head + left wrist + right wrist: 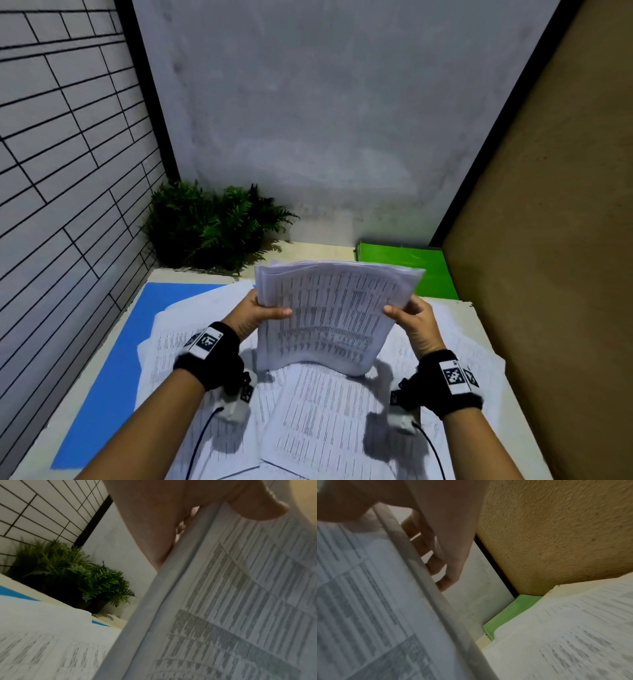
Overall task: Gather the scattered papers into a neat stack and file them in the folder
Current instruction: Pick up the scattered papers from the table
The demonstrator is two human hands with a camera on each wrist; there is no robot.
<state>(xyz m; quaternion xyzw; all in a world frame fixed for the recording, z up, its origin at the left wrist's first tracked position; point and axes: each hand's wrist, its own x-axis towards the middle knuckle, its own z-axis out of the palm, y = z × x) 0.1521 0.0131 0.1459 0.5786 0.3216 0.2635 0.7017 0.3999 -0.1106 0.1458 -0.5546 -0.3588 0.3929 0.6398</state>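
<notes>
We have the stack of papers lifted upright over the table, our left hand and right hand each clamped on a side edge, thumbs in front and fingers behind. To square it well, we should loosen both grips slightly and tap the sagging bottom edge on the loose sheets below; the green folder lies at the far right. The print is rows of figures too blurred to read.
</notes>
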